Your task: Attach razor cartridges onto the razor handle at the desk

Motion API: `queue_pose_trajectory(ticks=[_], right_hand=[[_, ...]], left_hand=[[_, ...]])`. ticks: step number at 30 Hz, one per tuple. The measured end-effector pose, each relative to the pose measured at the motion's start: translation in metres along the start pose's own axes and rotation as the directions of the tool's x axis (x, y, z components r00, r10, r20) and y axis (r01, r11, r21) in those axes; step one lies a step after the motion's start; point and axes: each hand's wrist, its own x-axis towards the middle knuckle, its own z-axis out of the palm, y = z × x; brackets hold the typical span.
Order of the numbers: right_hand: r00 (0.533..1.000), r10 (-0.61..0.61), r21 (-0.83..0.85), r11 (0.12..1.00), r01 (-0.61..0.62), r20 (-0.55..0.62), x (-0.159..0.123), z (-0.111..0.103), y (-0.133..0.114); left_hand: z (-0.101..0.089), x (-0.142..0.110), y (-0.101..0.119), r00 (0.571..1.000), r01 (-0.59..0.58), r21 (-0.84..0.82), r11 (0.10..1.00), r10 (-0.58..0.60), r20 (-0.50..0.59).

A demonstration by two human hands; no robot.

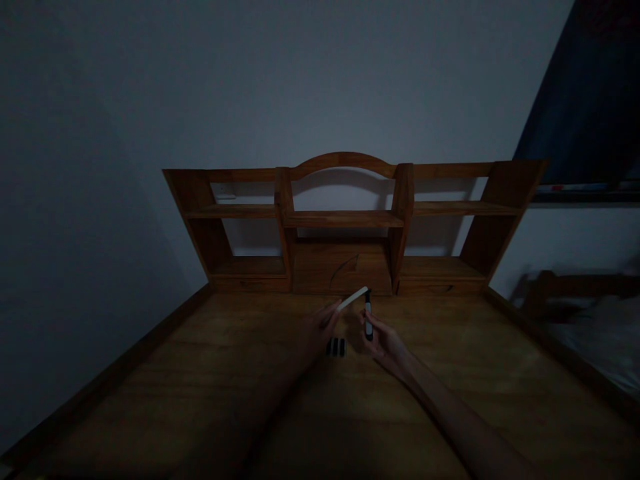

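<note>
My left hand is closed around the lower end of a thin white stick, which slants up to the right. A grey-and-black pen-shaped tool stands nearly upright in my right hand, pinched between thumb and fingers. Its dark upper tip is at the stick's far end; whether they touch I cannot tell. On the tabletop between my hands lie short black pieces side by side, partly behind my left hand. Dim light hides finer detail.
A wooden shelf unit with side compartments stands at the back of the wooden table, against a pale wall. Raised edges run along both sides of the table. To the right are a dark board and a wooden frame.
</note>
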Motion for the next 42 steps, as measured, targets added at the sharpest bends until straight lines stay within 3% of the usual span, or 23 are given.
queue_pose_trajectory(ticks=[5, 25, 30, 35, 42], right_hand=[[0.999, -0.002, 0.002, 1.000, 0.002, 0.046, 0.0011, 0.0013, -0.0002], [0.995, -0.028, -0.084, 0.996, 0.036, 0.098, -0.0028, 0.0072, -0.0033], [0.996, -0.030, -0.053, 0.998, 0.034, 0.084, -0.0023, 0.0052, -0.0032], [0.999, -0.022, -0.016, 1.000, 0.023, 0.035, -0.0013, 0.0026, -0.0033], [1.000, -0.030, -0.010, 1.000, 0.030, -0.002, -0.0014, 0.0026, -0.0018]], left_hand=[[0.0014, 0.0002, -0.0012, 0.999, -0.033, -0.004, 0.999, 0.033, -0.041], [0.0007, -0.0008, -0.0046, 1.000, -0.012, -0.040, 0.999, 0.010, -0.028], [0.0021, -0.0019, -0.0024, 0.999, -0.042, -0.018, 0.999, 0.043, 0.026], [0.0022, -0.0014, -0.0036, 1.000, -0.010, 0.002, 1.000, 0.010, -0.010], [0.0023, -0.0023, -0.0011, 0.997, -0.069, 0.032, 0.997, 0.071, -0.037]])
